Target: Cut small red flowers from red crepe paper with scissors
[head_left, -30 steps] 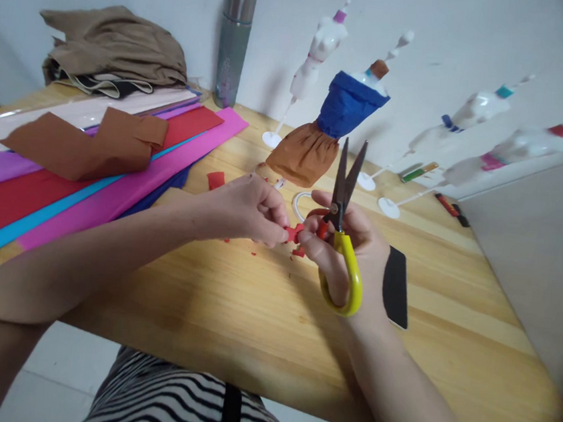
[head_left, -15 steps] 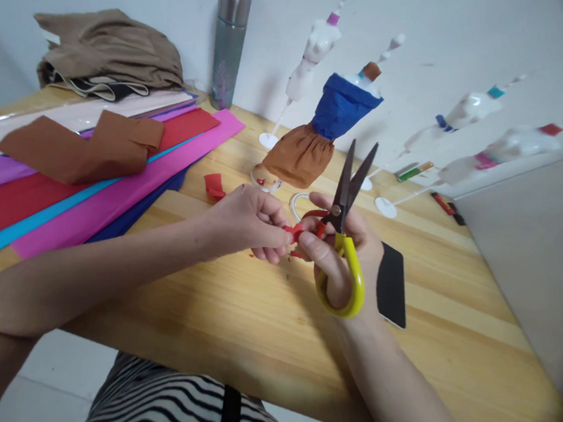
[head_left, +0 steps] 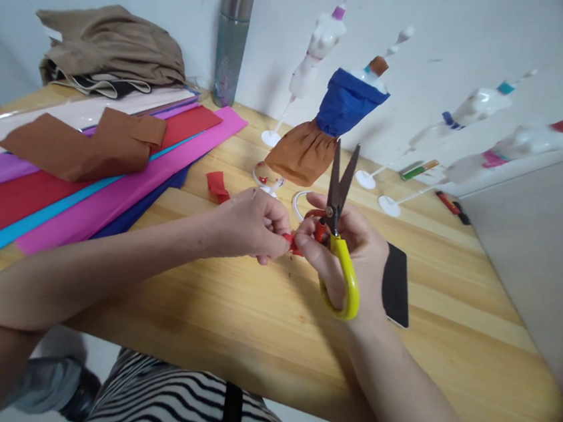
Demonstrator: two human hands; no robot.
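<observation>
While your left hand (head_left: 257, 228) pinches one end of a small red piece (head_left: 288, 239) between thumb and fingers, your right thumb and fingertip are clamped on its other end. Piece is up between your two hands, over the near-middle of the wooden table (head_left: 230, 313), mostly covered by fingertips.

Your right hand (head_left: 365, 253) also holds the scissors (head_left: 341, 245): thumb through the yellow loop, blades apart, tips pointing away from you. Red loop is partly hidden by your fingers.

Just beyond your hands: a white ring (head_left: 296, 200), plus a red scrap (head_left: 218, 185) past your left wrist. Black flat object (head_left: 397, 283) lies beside your right wrist.

Farther out, a mannequin (head_left: 358, 98) wears a blue top and a gathered brown skirt; three white ones stand around it. On your left, a brown cloth piece (head_left: 71, 148) lies across red, blue and pink strips (head_left: 175, 166). Behind those: folded brown fabric (head_left: 118, 46), with a bottle (head_left: 231, 44) near the wall.
</observation>
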